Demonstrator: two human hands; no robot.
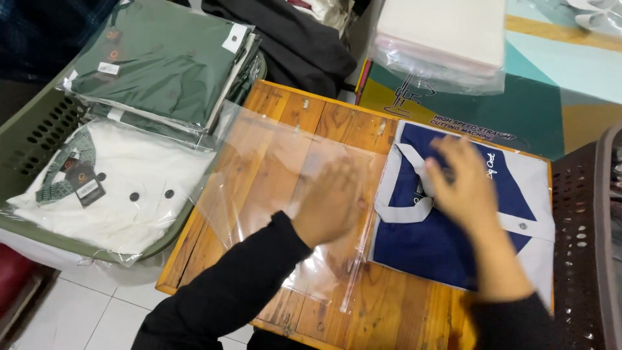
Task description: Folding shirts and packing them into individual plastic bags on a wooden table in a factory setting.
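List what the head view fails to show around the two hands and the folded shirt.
- Left hand: motion-blurred on the clear plastic bag; fingers indistinct.
- Right hand: blurred too, hiding the collar area of the navy and white folded shirt.
- Green packaged shirts: lower ones in the stack hidden by the top one.
- Brown plastic chair: cut off by the right edge.
- Tag on the white packaged shirt: too small to make out.

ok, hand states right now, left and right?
Left hand: open, flat on the clear plastic bag, gripping nothing.
Right hand: open, fingers spread, resting on the folded navy and white shirt; motion-blurred, no grip visible.
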